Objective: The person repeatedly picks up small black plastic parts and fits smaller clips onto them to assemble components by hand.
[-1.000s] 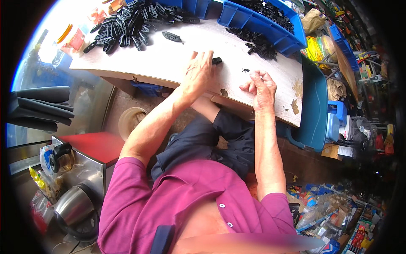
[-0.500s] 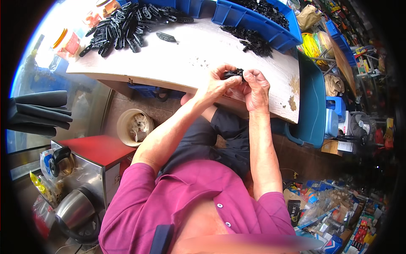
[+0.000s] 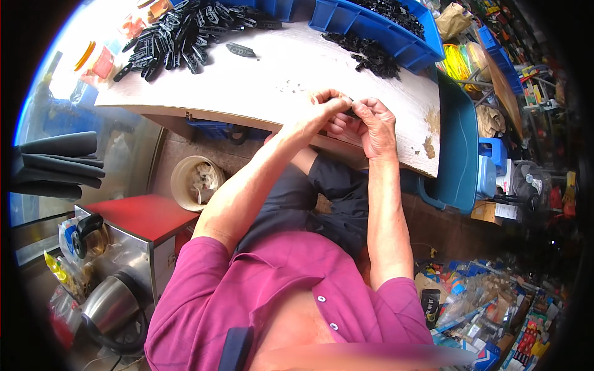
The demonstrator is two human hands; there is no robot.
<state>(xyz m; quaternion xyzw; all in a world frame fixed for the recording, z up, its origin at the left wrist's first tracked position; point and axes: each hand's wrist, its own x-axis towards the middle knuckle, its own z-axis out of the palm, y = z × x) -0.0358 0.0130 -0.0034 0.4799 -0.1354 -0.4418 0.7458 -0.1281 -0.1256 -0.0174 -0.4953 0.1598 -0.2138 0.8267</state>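
Observation:
Over the front edge of the table, my left hand and my right hand meet with fingers bent and fingertips together. Between their thumbs and forefingers is pinched a black plastic part, of which just a dark bit shows; the fingers cover the remainder. One long, narrow black plastic piece lies alone on the pale tabletop. Many similar pieces form a heap at the far left. Small black parts are spilled beyond my right hand, in front of a blue bin holding more of them.
A teal tub stands against the table's right end. Below, left of my knees, is a whitish bucket with scraps in it. A red-topped cabinet and a steel kettle are at the left; packaged goods crowd the lower right.
My left fingers have closed further round the black part, which showed more before and is now mostly covered. My right fingers have drawn in against the left fingertips.

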